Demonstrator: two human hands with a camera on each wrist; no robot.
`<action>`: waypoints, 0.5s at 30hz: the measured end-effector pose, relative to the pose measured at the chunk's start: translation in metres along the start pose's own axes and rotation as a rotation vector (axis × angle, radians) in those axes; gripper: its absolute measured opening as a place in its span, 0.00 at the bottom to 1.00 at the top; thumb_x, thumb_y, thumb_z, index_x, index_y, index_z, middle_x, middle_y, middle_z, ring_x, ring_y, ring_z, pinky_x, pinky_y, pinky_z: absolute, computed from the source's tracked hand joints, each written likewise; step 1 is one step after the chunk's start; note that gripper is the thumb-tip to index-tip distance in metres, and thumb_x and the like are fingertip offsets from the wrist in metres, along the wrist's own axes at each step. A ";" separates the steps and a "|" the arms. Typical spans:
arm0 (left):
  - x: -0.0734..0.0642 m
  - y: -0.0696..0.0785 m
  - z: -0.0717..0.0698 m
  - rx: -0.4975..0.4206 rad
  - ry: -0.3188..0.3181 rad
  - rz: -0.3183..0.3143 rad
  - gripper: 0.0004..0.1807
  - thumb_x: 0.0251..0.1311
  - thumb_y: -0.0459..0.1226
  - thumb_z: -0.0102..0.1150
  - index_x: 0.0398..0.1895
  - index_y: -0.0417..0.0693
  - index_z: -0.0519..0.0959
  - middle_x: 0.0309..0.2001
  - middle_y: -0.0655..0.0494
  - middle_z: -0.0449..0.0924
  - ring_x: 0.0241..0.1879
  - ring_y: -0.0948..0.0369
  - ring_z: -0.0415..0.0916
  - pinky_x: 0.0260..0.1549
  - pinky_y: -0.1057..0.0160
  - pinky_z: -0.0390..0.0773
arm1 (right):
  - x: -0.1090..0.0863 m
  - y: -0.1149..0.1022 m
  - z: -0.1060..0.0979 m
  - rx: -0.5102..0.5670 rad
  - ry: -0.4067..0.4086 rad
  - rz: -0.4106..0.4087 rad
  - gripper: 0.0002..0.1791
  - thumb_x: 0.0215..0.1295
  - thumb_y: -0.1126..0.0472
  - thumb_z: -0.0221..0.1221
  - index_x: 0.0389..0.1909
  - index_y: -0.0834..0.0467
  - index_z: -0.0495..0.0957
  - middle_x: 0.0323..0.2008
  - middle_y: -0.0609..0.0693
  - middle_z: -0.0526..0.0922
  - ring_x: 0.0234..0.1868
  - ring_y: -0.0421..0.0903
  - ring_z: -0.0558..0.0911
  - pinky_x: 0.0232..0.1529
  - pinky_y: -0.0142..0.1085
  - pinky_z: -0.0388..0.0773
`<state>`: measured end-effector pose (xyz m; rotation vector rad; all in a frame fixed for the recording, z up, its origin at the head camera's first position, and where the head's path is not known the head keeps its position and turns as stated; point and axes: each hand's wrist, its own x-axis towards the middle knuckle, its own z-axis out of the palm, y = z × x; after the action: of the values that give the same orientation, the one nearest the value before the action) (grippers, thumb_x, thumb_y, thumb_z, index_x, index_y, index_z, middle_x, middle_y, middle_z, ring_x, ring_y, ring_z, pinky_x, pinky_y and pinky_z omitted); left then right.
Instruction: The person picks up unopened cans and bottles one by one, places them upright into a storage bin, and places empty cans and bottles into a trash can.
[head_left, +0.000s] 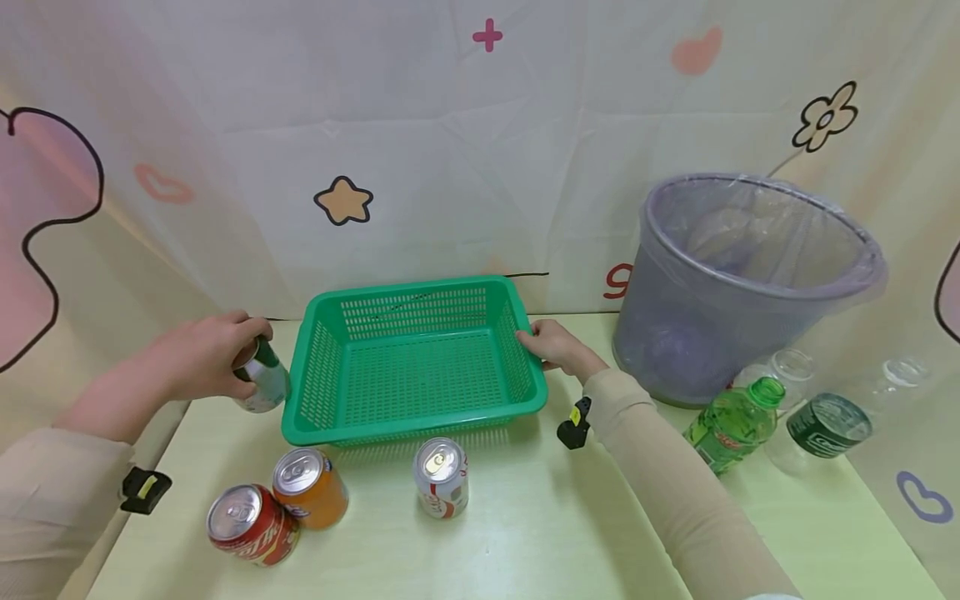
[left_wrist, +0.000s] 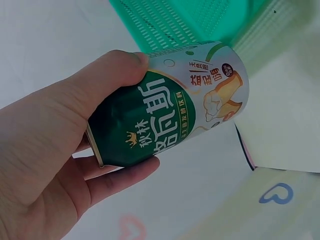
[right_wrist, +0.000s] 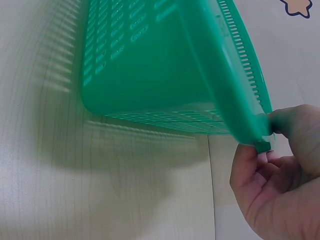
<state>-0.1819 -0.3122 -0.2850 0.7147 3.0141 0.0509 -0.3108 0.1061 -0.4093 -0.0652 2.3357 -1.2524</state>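
Note:
My left hand [head_left: 213, 354] grips a green and white drink can [head_left: 262, 379] just outside the left wall of a green plastic basket [head_left: 420, 433]. In the left wrist view the can [left_wrist: 170, 105] lies tilted between thumb and fingers, its printed label facing the camera. With thumb and curled fingers, my right hand [head_left: 558, 346] pinches the basket's right rim, as the right wrist view also shows on the basket [right_wrist: 150, 75]. Nothing lies inside the basket. In front of it stand a white can [head_left: 441, 479], an orange can [head_left: 311, 487] and a red can [head_left: 255, 525].
A purple bin [head_left: 675, 333] with a clear liner stands at the back right. Beside it are a green plastic bottle [head_left: 735, 425] and several clear bottles, one with a dark green label [head_left: 828, 425]. A patterned cloth [head_left: 420, 150] hangs behind the table [head_left: 525, 533].

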 end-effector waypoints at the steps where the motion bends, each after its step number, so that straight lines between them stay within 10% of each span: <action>1: 0.002 0.002 -0.001 -0.002 -0.004 0.001 0.25 0.37 0.37 0.70 0.41 0.41 0.72 0.25 0.58 0.64 0.23 0.63 0.61 0.20 0.67 0.61 | 0.000 0.000 0.000 -0.001 0.000 -0.001 0.18 0.71 0.53 0.45 0.47 0.65 0.68 0.42 0.56 0.74 0.39 0.45 0.78 0.46 0.43 0.79; 15: 0.025 0.021 -0.002 -0.023 -0.069 0.020 0.25 0.40 0.37 0.69 0.44 0.41 0.71 0.27 0.58 0.64 0.24 0.63 0.62 0.22 0.66 0.63 | 0.003 0.001 -0.001 0.007 -0.002 0.021 0.19 0.71 0.52 0.45 0.48 0.65 0.68 0.44 0.57 0.75 0.38 0.45 0.80 0.39 0.39 0.81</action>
<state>-0.1951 -0.2821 -0.2826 0.7298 2.9363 0.0601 -0.3140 0.1067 -0.4105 -0.0402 2.3244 -1.2493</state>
